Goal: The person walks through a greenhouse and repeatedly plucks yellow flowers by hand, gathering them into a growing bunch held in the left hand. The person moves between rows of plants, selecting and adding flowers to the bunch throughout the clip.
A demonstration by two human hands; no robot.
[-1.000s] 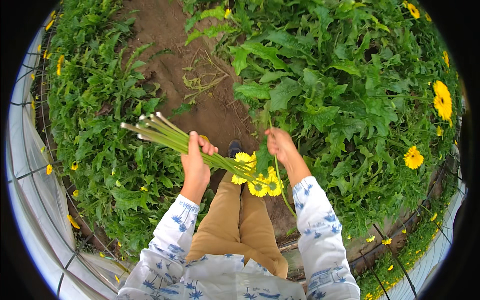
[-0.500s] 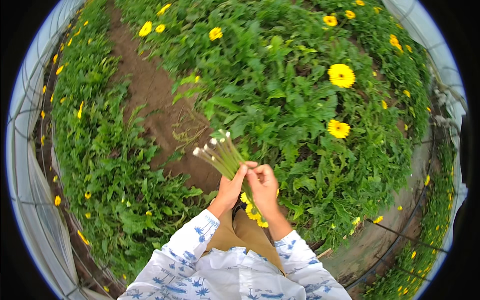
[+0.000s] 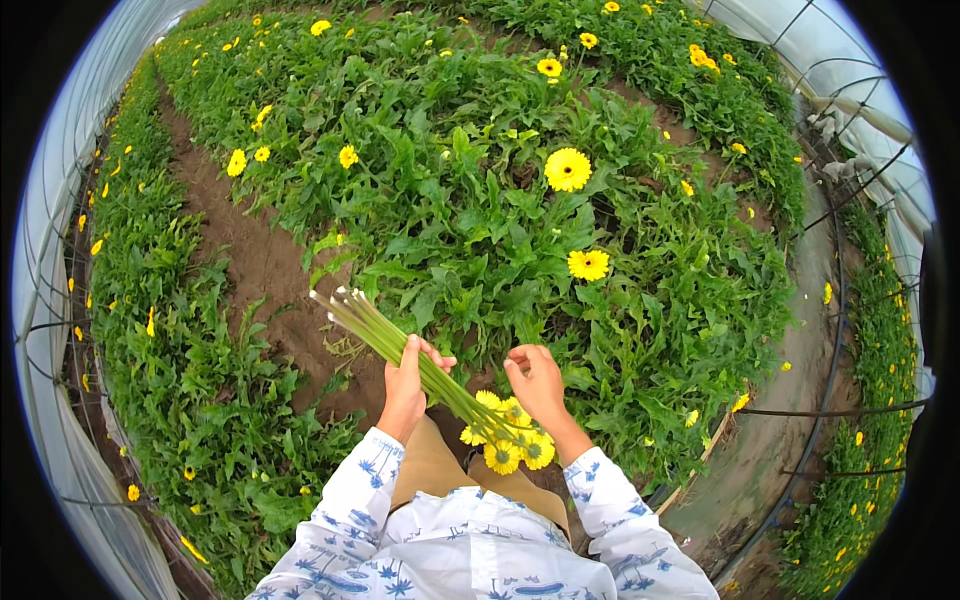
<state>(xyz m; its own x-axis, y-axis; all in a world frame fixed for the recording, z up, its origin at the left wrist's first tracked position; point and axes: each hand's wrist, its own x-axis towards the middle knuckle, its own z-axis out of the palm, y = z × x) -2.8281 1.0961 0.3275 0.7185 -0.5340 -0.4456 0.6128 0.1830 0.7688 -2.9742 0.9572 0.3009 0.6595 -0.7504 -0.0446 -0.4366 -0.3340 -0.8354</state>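
My left hand [image 3: 403, 392] is closed around the green stems of a bunch of gerbera daisies [image 3: 450, 393]. Their pale cut ends point up and to the left, while the yellow heads [image 3: 503, 456] hang low, in front of my trousers. To the right of the bunch, apart from the stems, is my right hand [image 3: 540, 385], with its fingers loosely bent, thumb a little away from them, and nothing visible in it. Beyond my hands, two large yellow gerberas [image 3: 568, 170] [image 3: 588, 265] stand open among the leaves.
Leafy green plants [image 3: 480, 220] with scattered yellow blooms fill the bed ahead. A brown soil path [image 3: 235, 245] runs along the left, with another planted row beyond it. On the right lie a grey walkway [image 3: 740, 460] and a dark hose [image 3: 835, 350]. Clear plastic sheeting [image 3: 50, 300] curves along the sides.
My right hand has come off the stems and moved right. The bunch now slants more to the left, showing more of its flower heads. The view has shifted, with plants appearing further left.
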